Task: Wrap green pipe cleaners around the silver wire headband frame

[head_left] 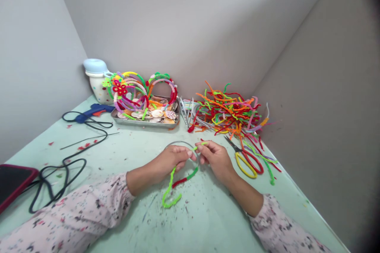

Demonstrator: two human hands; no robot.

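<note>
Between my hands is a thin grey headband [179,142], its lower end wrapped in red and green fuzzy pipe cleaner. My left hand [175,159] pinches the headband together with a lime-green pipe cleaner [166,197], whose hooked tail hangs below the fingers. On the headband's right side, my right hand [214,157] is closed in a pinch on a short lime-green stretch of pipe cleaner. The fingers partly hide where the green strand meets the band. Scissors [245,158] with red and yellow handles lie right of my right hand.
A metal tray [145,123] of shells holds wrapped headbands [130,91]. Pipe cleaners [231,108] are heaped at the back right, beside bare grey headbands [187,112]. A blue glue gun [92,112], black cable [67,174], phone [14,182] and white container [99,83] are left.
</note>
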